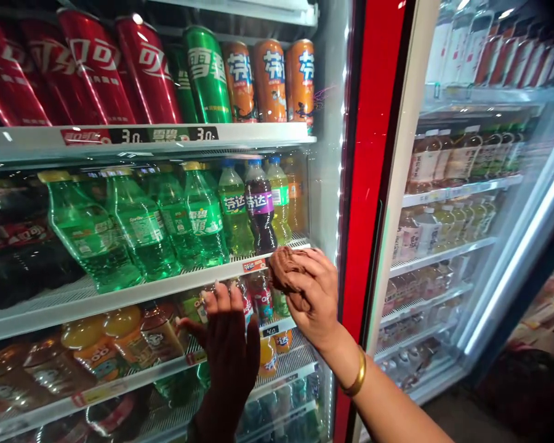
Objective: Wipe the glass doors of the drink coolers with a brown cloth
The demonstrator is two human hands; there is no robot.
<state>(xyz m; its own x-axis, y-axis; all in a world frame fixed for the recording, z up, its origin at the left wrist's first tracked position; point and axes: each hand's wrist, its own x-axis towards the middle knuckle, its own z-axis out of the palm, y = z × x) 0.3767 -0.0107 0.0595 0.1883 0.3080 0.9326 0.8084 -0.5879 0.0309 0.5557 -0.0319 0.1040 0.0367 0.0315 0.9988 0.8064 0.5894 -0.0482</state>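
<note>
Cloth (290,266) bunched in right hand (311,295), fingers clenched, pressed on cooler glass door (325,184) for wiping; left hand (228,344) flat, fingers spread, bracing glass.

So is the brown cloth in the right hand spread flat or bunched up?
Bunched: the brown cloth sits wadded under the right hand, against the glass door.

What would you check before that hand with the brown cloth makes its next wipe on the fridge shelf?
1. Cloth in hand: ok, the right hand is bunched around the brown cloth.
2. Cloth on the shelf edge: ok, beside the red price tag.
3. Left hand out of the way: ok, flat and open on the shelf below.
4. Bottles standing: ok, the purple bottle is upright just behind the cloth.
5. Fridge door position: cannot tell.
</note>
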